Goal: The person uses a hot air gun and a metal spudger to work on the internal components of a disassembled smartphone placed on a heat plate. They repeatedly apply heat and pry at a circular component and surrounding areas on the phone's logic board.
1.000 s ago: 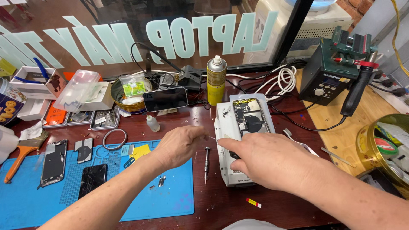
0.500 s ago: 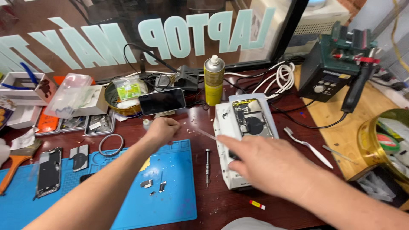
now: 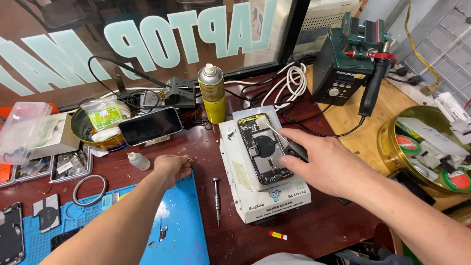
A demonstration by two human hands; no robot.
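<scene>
Workbench: right hand (image 3: 326,164) now grips brush (image 3: 289,142); left hand (image 3: 172,167), curled, moved forward.

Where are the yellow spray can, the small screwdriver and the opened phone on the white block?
Yellow spray can (image 3: 213,98): head view, on the middle of its body.
Small screwdriver (image 3: 216,198): head view, on its metal shaft.
Opened phone (image 3: 263,152): head view, on its exposed inside, near the round coil.

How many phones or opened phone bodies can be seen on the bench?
3: an opened phone on the white heating pad; a black phone leaning by the gold bowl; a phone body at the left edge. Others may be hidden.
</scene>
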